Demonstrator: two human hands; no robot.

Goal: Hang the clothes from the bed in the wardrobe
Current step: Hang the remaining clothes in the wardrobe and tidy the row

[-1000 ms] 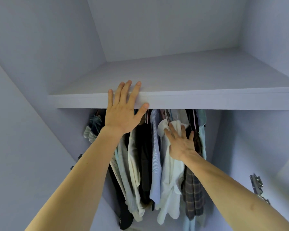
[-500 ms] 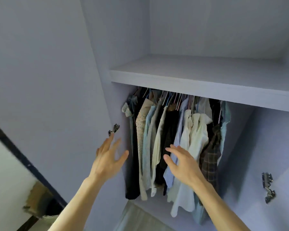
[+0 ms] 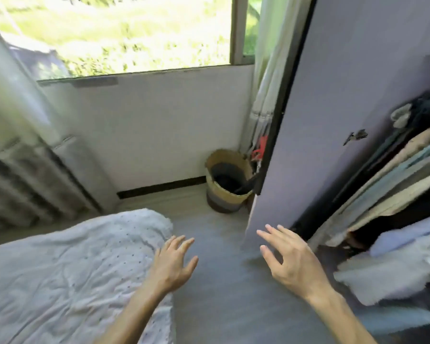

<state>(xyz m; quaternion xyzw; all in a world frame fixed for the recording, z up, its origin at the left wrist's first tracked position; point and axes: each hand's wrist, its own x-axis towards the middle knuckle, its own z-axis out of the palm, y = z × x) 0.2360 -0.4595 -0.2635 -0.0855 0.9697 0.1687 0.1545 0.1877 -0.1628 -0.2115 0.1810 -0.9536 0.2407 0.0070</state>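
Both grips are holding nothing. The left grip (image 3: pixel 172 264) is hovering with its fingers spread over the edge of the bed (image 3: pixel 60 269), whose rumpled white dotted cover is filling the lower left. The right grip (image 3: pixel 292 260) is hovering with its fingers spread and slightly bent above the grey floor (image 3: pixel 221 306), just in front of the bottom corner of the open wardrobe door (image 3: pixel 345 95). Clothes (image 3: pixel 395 175) are hanging packed together inside the wardrobe at the right edge, in beige, pale blue and dark tones, and are showing blurred and tilted. A metal hinge (image 3: pixel 356 136) is sitting on the lilac panel beside them. Behind the door, a woven basket (image 3: pixel 227 182) is standing on the floor in the corner, next to a pale curtain (image 3: pixel 266 70). Bright greenery is showing through the window (image 3: pixel 122 33) above the white wall.
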